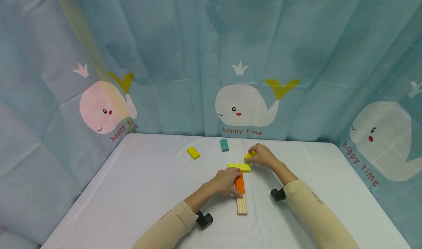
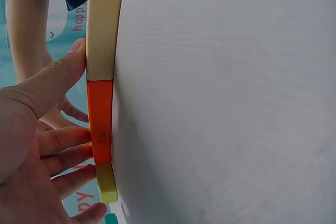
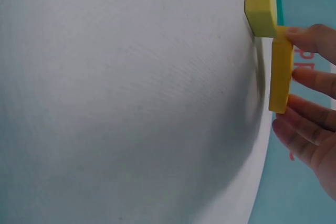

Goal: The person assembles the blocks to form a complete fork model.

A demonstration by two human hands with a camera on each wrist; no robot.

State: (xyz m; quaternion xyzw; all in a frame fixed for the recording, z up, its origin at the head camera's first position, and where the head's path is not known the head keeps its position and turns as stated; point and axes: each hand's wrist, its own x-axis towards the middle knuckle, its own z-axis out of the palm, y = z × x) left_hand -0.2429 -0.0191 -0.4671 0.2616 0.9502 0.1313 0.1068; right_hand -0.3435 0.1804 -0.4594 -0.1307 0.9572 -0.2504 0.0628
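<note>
On the white table a plain wooden block and an orange block lie end to end in a line. A longer yellow block lies crosswise at the far end of the orange one. My left hand rests along this line; in the left wrist view its thumb touches the wooden block and its extended fingers touch the orange block. Beyond the crosswise block's right end, my right hand pinches a small yellow block between thumb and fingers.
Another yellow block lies farther back to the left. A teal block is near the table's back edge. Behind the table hangs a blue curtain with whale prints.
</note>
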